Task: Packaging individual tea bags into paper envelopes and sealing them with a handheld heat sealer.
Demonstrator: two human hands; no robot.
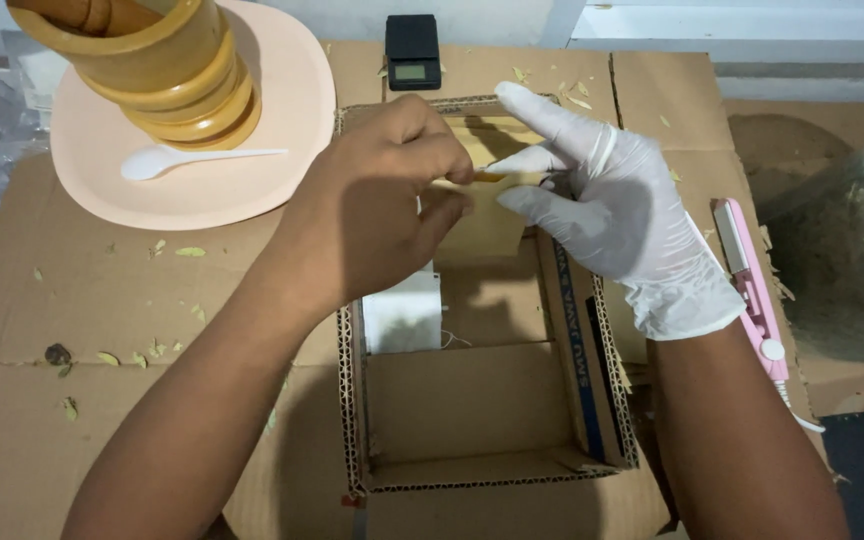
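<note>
Centrally, an open brown cardboard box (472,400) sits on flattened cardboard sheets (102,300). Above it, the bare left hand (372,215) and white-gloved right hand (612,220) together pinch a small tan paper packet (487,178).

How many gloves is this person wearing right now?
1. The white glove covers the right hand, pinching a small tan packet above the cardboard box. The left hand, holding that packet too, is bare.
</note>
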